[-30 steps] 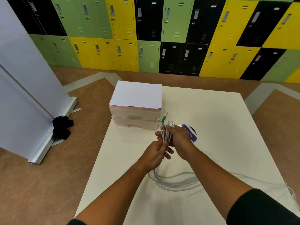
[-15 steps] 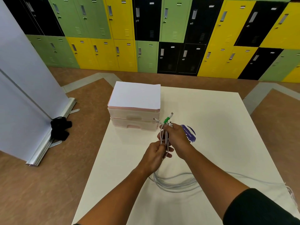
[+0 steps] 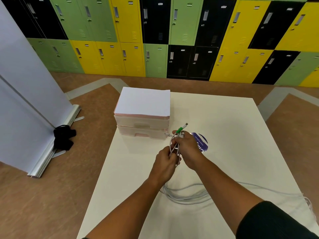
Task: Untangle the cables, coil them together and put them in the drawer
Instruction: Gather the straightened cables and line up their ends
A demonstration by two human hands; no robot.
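Several white cables (image 3: 185, 197) lie in loose loops on the table near me, their ends gathered up between my hands. My right hand (image 3: 189, 149) pinches the bundle near the plug ends, where a green-collared connector (image 3: 180, 129) sticks up. My left hand (image 3: 165, 161) grips the same strands just below. A translucent two-drawer unit (image 3: 141, 130) with both drawers shut and a white top stands just beyond my hands.
The cream table (image 3: 233, 135) has a purple round sticker (image 3: 201, 144) beside my right hand. Cable ends trail off the table's right edge (image 3: 309, 204). On the floor to the left stand a banner stand (image 3: 51, 149) and a black strap (image 3: 63, 137). Lockers line the back wall.
My right hand has slid up the bundle toward the plugs, and the green connector now tilts right. My left hand stays gripping below.
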